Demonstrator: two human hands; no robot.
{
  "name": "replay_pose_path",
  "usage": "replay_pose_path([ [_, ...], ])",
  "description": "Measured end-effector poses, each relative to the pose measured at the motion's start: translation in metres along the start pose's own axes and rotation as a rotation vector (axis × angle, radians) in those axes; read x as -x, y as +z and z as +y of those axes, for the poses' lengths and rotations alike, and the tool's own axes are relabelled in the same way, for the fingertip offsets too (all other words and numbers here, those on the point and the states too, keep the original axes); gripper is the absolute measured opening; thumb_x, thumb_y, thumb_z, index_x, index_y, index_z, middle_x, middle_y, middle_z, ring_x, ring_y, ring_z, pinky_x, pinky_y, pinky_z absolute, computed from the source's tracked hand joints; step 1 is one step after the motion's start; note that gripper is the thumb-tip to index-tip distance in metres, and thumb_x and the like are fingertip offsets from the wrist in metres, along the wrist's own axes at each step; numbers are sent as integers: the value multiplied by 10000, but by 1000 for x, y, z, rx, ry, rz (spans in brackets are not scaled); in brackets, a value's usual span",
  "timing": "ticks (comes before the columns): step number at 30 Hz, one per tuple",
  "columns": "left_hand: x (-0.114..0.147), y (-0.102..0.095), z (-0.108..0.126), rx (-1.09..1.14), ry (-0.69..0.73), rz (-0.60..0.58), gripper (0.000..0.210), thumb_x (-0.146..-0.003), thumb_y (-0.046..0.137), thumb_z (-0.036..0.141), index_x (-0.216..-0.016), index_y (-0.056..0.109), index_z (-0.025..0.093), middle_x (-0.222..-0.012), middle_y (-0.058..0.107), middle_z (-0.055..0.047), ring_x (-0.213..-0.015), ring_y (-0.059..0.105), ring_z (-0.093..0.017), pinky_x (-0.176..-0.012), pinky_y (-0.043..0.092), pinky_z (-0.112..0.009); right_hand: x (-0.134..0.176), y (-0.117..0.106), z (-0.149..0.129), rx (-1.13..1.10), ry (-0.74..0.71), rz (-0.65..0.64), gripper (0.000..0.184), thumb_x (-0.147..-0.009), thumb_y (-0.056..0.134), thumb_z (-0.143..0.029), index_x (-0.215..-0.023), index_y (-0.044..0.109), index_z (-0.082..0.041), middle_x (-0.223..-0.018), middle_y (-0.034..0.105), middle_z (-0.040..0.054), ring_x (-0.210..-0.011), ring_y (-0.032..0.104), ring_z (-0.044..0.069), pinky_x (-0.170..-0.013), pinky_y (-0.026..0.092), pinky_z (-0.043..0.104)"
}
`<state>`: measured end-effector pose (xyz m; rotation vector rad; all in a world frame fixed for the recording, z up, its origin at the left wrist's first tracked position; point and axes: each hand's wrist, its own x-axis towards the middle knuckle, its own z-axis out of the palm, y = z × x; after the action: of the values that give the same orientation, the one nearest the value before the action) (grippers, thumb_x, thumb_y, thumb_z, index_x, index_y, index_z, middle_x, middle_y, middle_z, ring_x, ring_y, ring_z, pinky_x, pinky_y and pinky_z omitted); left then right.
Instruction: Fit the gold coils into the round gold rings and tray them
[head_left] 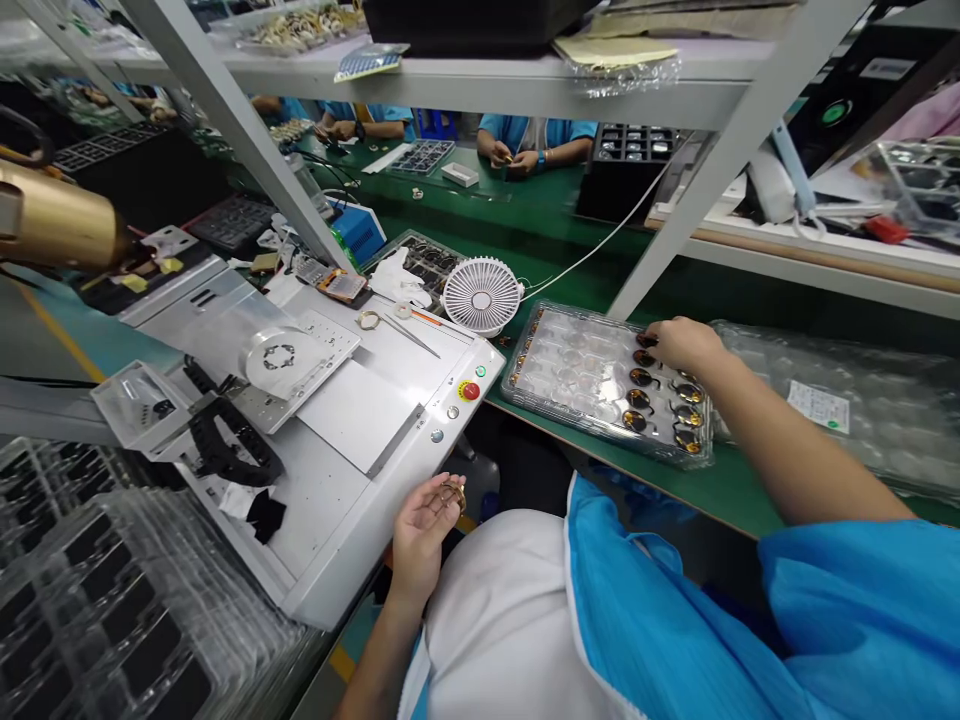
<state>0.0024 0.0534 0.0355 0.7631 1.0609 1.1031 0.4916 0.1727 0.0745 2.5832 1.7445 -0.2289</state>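
My left hand (427,525) is closed around a gold-coloured metal ring (453,494), perhaps a watch case, over my lap in front of the white machine. My right hand (686,345) reaches to the far right part of a clear plastic tray (592,425). Its fingers pinch at a small dark round part (646,341), which they partly cover. More dark round parts with amber edges and thin tails (637,398) lie in rows in the tray's right side. Other tray pockets, to the left, look clear or whitish.
A white machine bed (352,520) with a red button (469,391) is on the left, carrying tweezers (409,335) and another gold ring (368,320). Beyond stands a white fan (482,298). Stacked trays (112,610) sit lower left. Bagged trays (862,400) lie right. Co-workers sit across.
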Motion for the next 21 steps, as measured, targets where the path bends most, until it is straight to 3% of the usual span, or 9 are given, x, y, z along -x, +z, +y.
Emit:
replay_pose_path([
  [4, 1, 1, -7, 25, -10, -35, 355, -761, 908, 266, -1093, 787, 239, -1136, 803, -88, -1135, 760, -266, -1021, 595, -385, -3, 2, 2, 36, -96, 9, 95, -838, 672, -207, -814, 758, -172, -804, 711, 110, -736, 607, 199, -630, 327, 332],
  [7, 2, 0, -12, 41, -25, -35, 386, -745, 918, 271, -1095, 770, 201, -1128, 798, -102, -1109, 765, -278, -1015, 594, -421, 1, -2, 0, 35, -133, 10, 68, -828, 716, -182, -804, 765, -140, -819, 720, 160, -729, 606, 213, -628, 284, 350],
  [12, 4, -6, -11, 60, -46, -24, 410, -731, 933, 285, -1090, 762, 188, -1106, 796, -97, -1085, 766, -260, -982, 594, -388, 13, -12, -15, -77, -80, 38, 261, -917, 606, -124, -1068, 771, 10, -939, 724, 317, -779, 653, 297, -648, 333, 383],
  [14, 3, -5, -7, 75, -59, -45, 409, -730, 936, 287, -1089, 763, 193, -1104, 794, -91, -1077, 766, -253, -974, 592, -376, 23, -10, -35, -181, -91, 33, 353, -975, 547, -160, -1222, 725, 18, -955, 736, 293, -796, 676, 297, -675, 412, 379],
  [16, 1, -1, -2, 89, -75, -106, 425, -729, 938, 283, -1106, 763, 199, -1100, 792, -89, -1067, 768, -251, -968, 590, -372, 39, -3, -67, -301, -169, -11, 378, -1008, 532, -211, -1313, 702, -65, -966, 756, 200, -796, 700, 253, -708, 490, 341],
  [18, -2, 5, 5, 90, -74, -198, 472, -716, 946, 267, -1144, 757, 208, -1173, 776, -103, -1063, 768, -252, -944, 592, -362, 63, 5, -108, -508, -353, -116, 363, -1004, 560, -262, -1313, 719, -160, -1001, 750, 117, -749, 707, 202, -703, 545, 304],
  [21, -4, 13, 18, 74, -34, -357, 649, -667, 974, 259, -1262, 718, 236, -1431, 659, -146, -1078, 761, -268, -895, 597, -351, 103, 11, -170, -961, -741, -303, 339, -988, 585, -311, -1253, 758, -190, -1044, 685, 98, -683, 679, 170, -636, 582, 314],
])
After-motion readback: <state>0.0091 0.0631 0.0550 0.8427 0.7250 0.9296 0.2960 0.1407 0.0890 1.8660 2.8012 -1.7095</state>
